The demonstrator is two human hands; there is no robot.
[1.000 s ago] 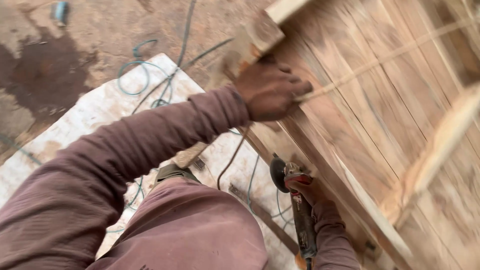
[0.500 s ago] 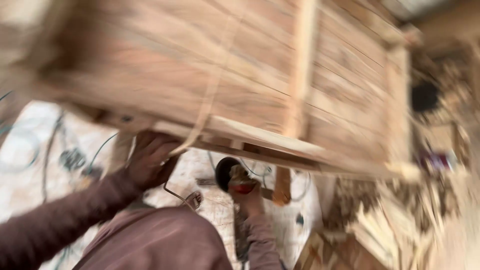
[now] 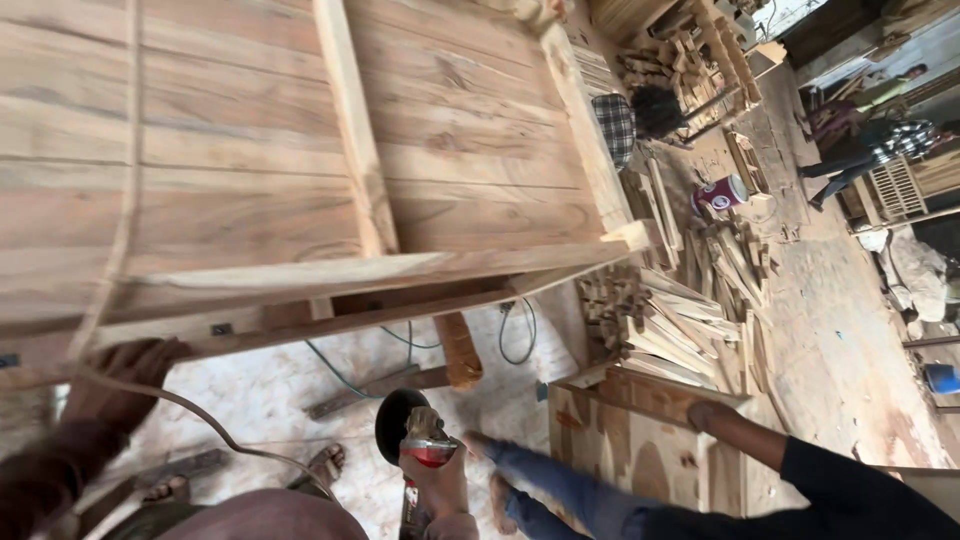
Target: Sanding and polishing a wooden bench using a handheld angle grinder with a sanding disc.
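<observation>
A big plank panel (image 3: 300, 150) with a frame fills the upper left of an open woodworking yard; the ground beneath it is pale, dusty sheeting (image 3: 270, 390), turning to bare sawdust-strewn earth to the panel's right. The left hand (image 3: 125, 375) grips the panel's lower edge at its left end, fingers curled under the frame. Below the panel's middle, the right hand (image 3: 435, 480) is closed around a grinder (image 3: 410, 440), its dark disc facing up. A cable (image 3: 180, 405) runs under the panel from the left hand's side. Right of the panel lie offcuts (image 3: 660, 310) and a can (image 3: 718, 193). Below them a co-worker's hand (image 3: 705, 412) rests on a plywood box (image 3: 640, 440).
</observation>
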